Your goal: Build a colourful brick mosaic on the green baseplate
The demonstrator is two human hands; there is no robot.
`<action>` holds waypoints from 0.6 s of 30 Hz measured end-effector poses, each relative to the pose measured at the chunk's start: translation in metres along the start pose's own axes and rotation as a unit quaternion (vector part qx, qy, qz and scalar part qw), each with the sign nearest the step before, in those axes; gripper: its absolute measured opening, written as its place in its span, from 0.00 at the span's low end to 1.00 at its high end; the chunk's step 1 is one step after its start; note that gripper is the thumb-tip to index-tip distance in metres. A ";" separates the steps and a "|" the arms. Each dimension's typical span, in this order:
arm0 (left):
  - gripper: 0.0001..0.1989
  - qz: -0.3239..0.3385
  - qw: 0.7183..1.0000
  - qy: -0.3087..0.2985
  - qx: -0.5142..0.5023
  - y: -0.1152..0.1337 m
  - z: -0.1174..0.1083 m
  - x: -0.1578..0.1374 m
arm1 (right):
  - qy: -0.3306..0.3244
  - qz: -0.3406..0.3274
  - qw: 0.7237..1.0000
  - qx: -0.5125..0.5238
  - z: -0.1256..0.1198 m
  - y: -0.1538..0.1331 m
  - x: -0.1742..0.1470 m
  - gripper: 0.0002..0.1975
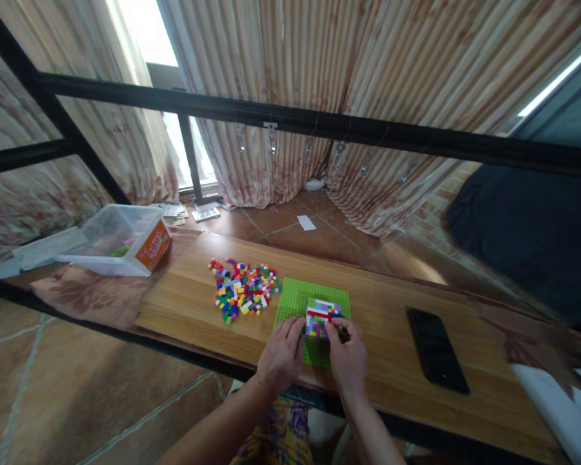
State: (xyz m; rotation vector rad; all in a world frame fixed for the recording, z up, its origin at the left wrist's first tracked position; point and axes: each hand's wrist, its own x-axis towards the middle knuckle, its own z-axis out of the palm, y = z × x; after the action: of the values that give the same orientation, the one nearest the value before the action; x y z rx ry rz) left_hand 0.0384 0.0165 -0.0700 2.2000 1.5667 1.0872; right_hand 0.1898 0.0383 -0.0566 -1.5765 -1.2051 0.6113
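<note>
One block structure [321,314] sits on one green baseplate [294,294] between two hands: the left hand [283,355] touches its left side with curved fingers; the right hand [348,355] bends thumb and fingers at its right edge, whether pinching a brick cannot be told. One brick heap [246,290] and one phone [438,350] share the wood-grain table [385,329], before striped curtains [300,71].

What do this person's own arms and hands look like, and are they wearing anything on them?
The left hand and right hand look gloveless; the visible forearms are sleeveless. I see no watch or bracelet. Purple-and-yellow patterned cloth shows between the arms.
</note>
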 end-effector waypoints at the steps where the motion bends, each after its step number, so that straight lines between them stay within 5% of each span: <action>1: 0.20 -0.001 1.000 -0.003 -0.001 0.000 0.000 0.000 | -0.001 -0.002 1.000 -0.003 0.000 0.001 0.000 0.16; 11: 0.19 -0.003 1.000 0.006 -0.004 0.003 0.000 -0.001 | -0.022 -0.004 1.000 -0.002 0.001 0.001 0.002 0.15; 18: 0.20 -0.036 0.994 0.103 0.013 -0.009 -0.025 -0.006 | -0.025 0.030 0.997 0.061 -0.020 0.009 0.002 0.19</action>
State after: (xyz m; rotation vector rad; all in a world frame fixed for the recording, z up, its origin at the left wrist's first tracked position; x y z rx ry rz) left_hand 0.0138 0.0091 -0.0602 2.0853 1.7383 1.3132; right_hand 0.2115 0.0321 -0.0576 -1.5065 -1.1389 0.7532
